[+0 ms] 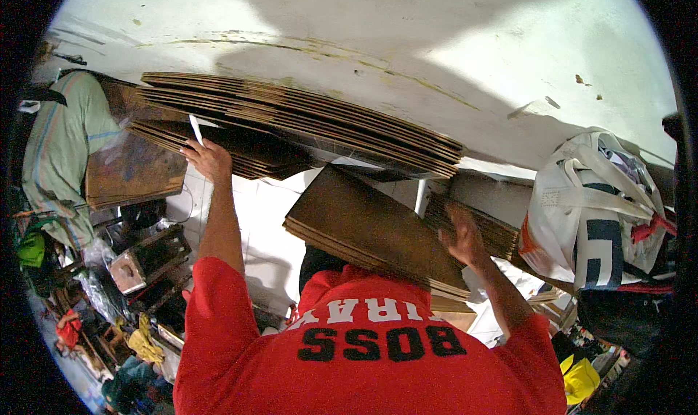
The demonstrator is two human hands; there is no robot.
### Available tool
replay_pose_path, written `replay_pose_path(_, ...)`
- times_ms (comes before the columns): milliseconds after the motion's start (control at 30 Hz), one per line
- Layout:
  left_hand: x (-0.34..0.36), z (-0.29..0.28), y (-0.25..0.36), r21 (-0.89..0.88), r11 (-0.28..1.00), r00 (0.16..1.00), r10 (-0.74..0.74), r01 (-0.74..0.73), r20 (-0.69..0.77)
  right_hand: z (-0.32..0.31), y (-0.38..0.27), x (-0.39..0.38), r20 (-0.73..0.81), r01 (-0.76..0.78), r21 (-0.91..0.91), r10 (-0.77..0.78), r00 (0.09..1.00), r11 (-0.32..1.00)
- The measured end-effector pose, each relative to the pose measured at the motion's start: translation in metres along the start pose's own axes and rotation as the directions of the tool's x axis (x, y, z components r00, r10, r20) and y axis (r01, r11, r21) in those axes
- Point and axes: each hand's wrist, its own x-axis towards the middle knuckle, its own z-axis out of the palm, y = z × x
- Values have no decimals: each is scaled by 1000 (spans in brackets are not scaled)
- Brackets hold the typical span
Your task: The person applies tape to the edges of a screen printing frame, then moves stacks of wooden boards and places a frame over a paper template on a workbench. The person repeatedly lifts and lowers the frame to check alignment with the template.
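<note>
My left hand (211, 160) is raised at the near side of a wall-side stack, fingers bent round a slim white pen-like stick (195, 130) that points up. Its fingertips are by the edges of a lower bundle of flat brown sheets (269, 149), which look like cardboard. Behind that leans a longer stack of brown sheets (305, 117). In front of my chest, a tilted pile of brown sheets (371, 222) stands close to me. My right hand (463, 233), slightly blurred, is beside the pile's right end, fingers apart; whether it touches is unclear.
A pale wall (472, 37) rises behind the stacks. On the right stands a large white bag (596, 204) with handles, near more brown sheets (494, 229). At left are a greenish sack (65, 146), a wooden box (149, 258) and cluttered items, including a yellow cloth (145, 340).
</note>
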Motion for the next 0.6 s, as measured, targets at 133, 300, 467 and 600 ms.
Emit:
replay_pose_path(133, 2, -15, 21, -103, 984, 987, -139, 148, 83, -15, -65, 94, -399, 41, -427, -229, 888, 903)
replay_pose_path(300, 6, -30, 42, -30, 999, 999, -15, 14, -36, 10, -88, 107, -431, -24, -397, -163, 887, 918)
replay_pose_path(467, 10, -40, 49, -151, 987, 994, 65, -51, 91, 38, -48, 76, -306, -114, -344, 4, 952, 932)
replay_pose_path(600, 10, -44, 53, -281, 956, 994, 105, -90, 41, 47, -23, 74, 76, -202, 63, 197, 977, 977)
